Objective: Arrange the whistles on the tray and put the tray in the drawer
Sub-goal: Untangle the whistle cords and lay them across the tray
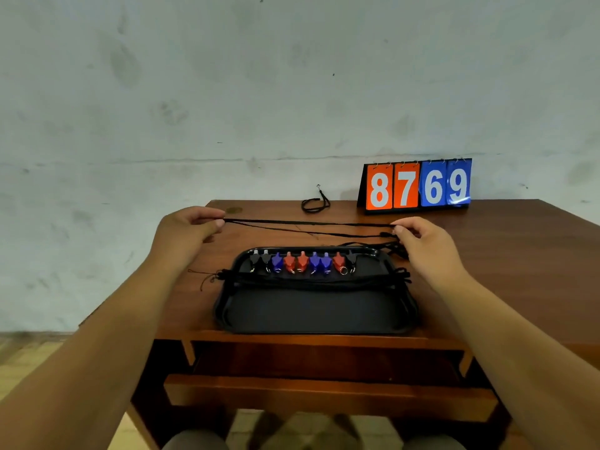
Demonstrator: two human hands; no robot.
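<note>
left grip: pinching cord | right grip: pinching cord | arms: outstretched, apart

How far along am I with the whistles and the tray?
Done: nine whistles sit in a row along the far edge of the tray. In hand: the left hand and right hand pinch a lanyard stretched between them. Left: lay it down, maybe the coiled cord behind too, then the tray goes into the open drawer.

Left hand and right hand bare-armed; knees grey-clad.
</note>
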